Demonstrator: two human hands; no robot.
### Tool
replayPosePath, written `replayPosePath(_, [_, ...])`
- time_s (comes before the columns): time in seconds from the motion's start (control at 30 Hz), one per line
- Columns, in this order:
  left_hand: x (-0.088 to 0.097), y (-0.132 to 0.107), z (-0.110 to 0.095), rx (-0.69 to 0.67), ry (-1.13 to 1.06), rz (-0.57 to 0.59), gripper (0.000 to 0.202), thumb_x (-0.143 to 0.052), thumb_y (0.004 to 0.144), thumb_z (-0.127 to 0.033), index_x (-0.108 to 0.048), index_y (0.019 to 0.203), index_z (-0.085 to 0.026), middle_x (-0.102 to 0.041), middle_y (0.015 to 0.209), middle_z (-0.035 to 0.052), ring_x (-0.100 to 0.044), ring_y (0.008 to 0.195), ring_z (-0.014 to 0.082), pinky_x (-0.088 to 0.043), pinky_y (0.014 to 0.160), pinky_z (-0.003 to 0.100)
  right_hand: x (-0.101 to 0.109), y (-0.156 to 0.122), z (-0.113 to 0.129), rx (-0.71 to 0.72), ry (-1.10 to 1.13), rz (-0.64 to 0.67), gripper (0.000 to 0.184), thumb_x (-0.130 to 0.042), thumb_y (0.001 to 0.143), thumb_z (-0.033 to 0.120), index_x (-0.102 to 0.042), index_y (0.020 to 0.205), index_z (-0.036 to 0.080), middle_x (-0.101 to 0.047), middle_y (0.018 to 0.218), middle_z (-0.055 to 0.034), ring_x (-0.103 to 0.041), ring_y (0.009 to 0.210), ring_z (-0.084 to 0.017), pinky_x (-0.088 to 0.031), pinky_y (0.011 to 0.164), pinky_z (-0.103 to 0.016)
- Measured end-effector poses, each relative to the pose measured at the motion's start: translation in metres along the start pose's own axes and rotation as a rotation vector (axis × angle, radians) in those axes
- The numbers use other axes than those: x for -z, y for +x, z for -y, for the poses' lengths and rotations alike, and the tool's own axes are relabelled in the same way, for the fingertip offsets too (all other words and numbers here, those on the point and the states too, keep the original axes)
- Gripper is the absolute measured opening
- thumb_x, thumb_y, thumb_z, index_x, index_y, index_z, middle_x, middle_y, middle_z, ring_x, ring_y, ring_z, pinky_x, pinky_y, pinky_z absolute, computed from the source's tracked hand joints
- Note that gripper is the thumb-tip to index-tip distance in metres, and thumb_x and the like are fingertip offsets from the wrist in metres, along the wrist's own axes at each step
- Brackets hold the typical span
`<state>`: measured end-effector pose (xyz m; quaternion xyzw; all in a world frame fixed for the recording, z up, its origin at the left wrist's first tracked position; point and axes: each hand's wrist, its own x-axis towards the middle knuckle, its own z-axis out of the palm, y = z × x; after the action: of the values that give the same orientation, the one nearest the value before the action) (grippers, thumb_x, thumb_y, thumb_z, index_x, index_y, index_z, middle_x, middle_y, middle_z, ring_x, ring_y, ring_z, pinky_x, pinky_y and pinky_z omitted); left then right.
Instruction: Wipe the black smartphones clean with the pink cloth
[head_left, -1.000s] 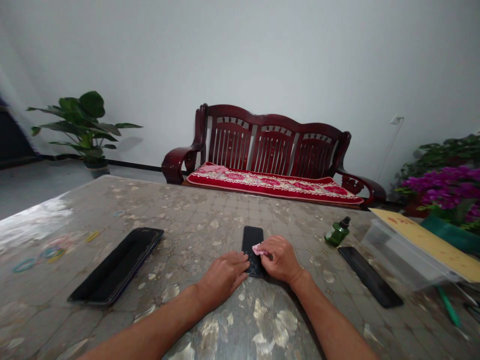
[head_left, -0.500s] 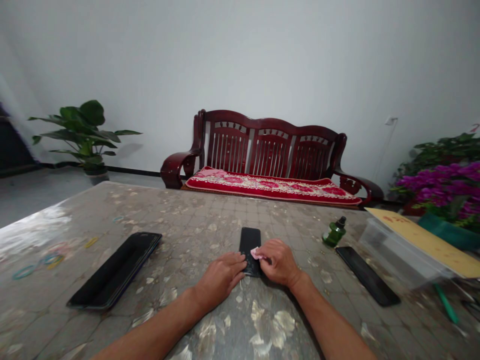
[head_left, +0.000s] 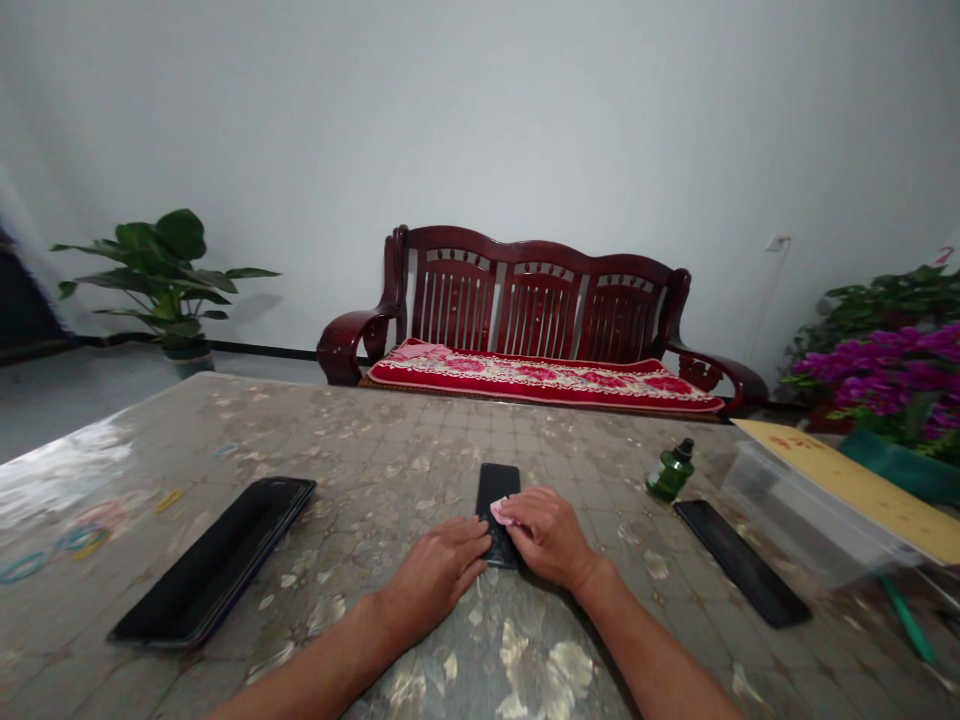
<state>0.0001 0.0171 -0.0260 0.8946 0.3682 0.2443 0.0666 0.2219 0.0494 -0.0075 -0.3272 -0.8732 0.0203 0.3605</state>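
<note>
A black phone [head_left: 497,487] lies flat on the patterned table [head_left: 360,470] in front of me. My left hand [head_left: 439,573] rests on the table with its fingers pressed against the phone's near left edge. My right hand [head_left: 549,537] is closed on a small pink cloth [head_left: 500,513] and holds it against the phone's screen. The near half of the phone is hidden under my fingers.
A large black tablet [head_left: 214,560] lies to the left, a second black phone [head_left: 741,562] to the right, and a small green bottle [head_left: 671,471] beside it. A clear plastic box [head_left: 806,515] with a yellow sheet sits far right. Coloured rubber bands [head_left: 82,535] lie far left.
My right hand with the pink cloth has slid a little to the left across the phone's screen. The left hand stays on the phone. The view has tilted up slightly.
</note>
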Motion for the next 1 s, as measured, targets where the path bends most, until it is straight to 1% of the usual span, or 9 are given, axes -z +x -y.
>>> replayPosePath(0.13, [0.002,0.002,-0.001,0.003,-0.032,0.005,0.027,-0.063,0.091,-0.015,-0.070,0.116,-0.021,-0.071,0.124,0.0082,-0.067,0.115,0.0249,-0.052,0.105,0.041,-0.001,0.003,0.001,0.006,-0.017,0.055,0.022,-0.057,0.089,0.012,-0.072,0.099,0.024,-0.077,0.100,-0.0026,-0.069,0.093,-0.019,-0.047,0.089,-0.033])
replayPosePath(0.33, [0.001,0.001,0.002,-0.002,-0.017,0.015,0.029,-0.065,0.090,-0.016,-0.070,0.118,-0.021,-0.070,0.126,0.0089,-0.067,0.116,0.0253,-0.053,0.104,0.041,-0.013,0.014,-0.017,-0.222,-0.195,0.014,0.026,-0.058,0.090,0.010,-0.072,0.106,0.024,-0.076,0.105,-0.0046,-0.068,0.101,-0.022,-0.048,0.093,-0.037])
replayPosePath(0.4, [0.001,0.001,0.004,-0.015,-0.016,0.006,0.028,-0.065,0.090,-0.016,-0.071,0.117,-0.020,-0.071,0.125,0.0087,-0.067,0.115,0.0250,-0.053,0.103,0.040,-0.017,0.016,-0.014,-0.212,-0.177,0.013,0.025,-0.058,0.091,0.012,-0.072,0.107,0.024,-0.076,0.106,-0.0043,-0.068,0.103,-0.022,-0.047,0.095,-0.037])
replayPosePath(0.53, [0.001,0.001,0.007,-0.037,-0.012,-0.008,0.027,-0.064,0.091,-0.017,-0.072,0.116,-0.021,-0.072,0.123,0.0080,-0.069,0.113,0.0241,-0.054,0.102,0.038,-0.019,0.016,-0.007,-0.087,-0.087,0.073,0.026,-0.057,0.093,0.015,-0.071,0.110,0.027,-0.076,0.111,-0.0025,-0.067,0.106,-0.020,-0.044,0.101,-0.037])
replayPosePath(0.67, [-0.002,0.000,0.009,-0.037,-0.006,0.003,0.028,-0.063,0.091,-0.016,-0.070,0.118,-0.022,-0.071,0.125,0.0075,-0.068,0.114,0.0240,-0.054,0.102,0.039,-0.017,0.016,-0.019,-0.202,-0.163,0.034,0.027,-0.054,0.094,0.014,-0.072,0.110,0.025,-0.075,0.111,-0.0037,-0.068,0.105,-0.021,-0.047,0.097,-0.037])
replayPosePath(0.73, [-0.001,0.000,0.008,-0.036,-0.012,0.025,0.030,-0.062,0.092,-0.016,-0.069,0.120,-0.022,-0.070,0.127,0.0078,-0.067,0.117,0.0240,-0.053,0.103,0.039,-0.016,0.015,-0.027,-0.255,-0.200,0.022,0.027,-0.053,0.094,0.014,-0.072,0.110,0.025,-0.075,0.111,-0.0046,-0.068,0.105,-0.022,-0.049,0.094,-0.037])
replayPosePath(0.87, [0.009,0.007,0.010,-0.018,-0.093,0.114,0.025,-0.062,0.093,-0.018,-0.072,0.115,-0.024,-0.070,0.126,0.0068,-0.066,0.117,0.0235,-0.051,0.105,0.037,-0.017,0.012,-0.033,-0.222,-0.181,0.006,0.027,-0.053,0.095,0.015,-0.071,0.112,0.024,-0.075,0.112,-0.0058,-0.068,0.106,-0.021,-0.050,0.094,-0.037])
replayPosePath(0.93, [0.018,0.015,0.014,-0.006,-0.146,0.184,0.019,-0.063,0.092,-0.021,-0.075,0.107,-0.024,-0.073,0.120,0.0057,-0.069,0.112,0.0235,-0.052,0.101,0.034,-0.017,0.011,-0.031,-0.193,-0.155,0.001,0.026,-0.055,0.093,0.014,-0.071,0.111,0.025,-0.076,0.110,-0.0051,-0.068,0.106,-0.021,-0.049,0.096,-0.037])
replayPosePath(1.0, [0.026,0.027,0.023,0.016,-0.188,0.239,0.020,-0.058,0.094,-0.020,-0.077,0.098,-0.024,-0.078,0.106,0.0030,-0.073,0.099,0.0207,-0.054,0.095,0.030,-0.017,0.011,-0.028,-0.176,-0.148,0.002,0.026,-0.057,0.092,0.014,-0.071,0.110,0.026,-0.076,0.108,-0.0043,-0.068,0.105,-0.020,-0.048,0.097,-0.037])
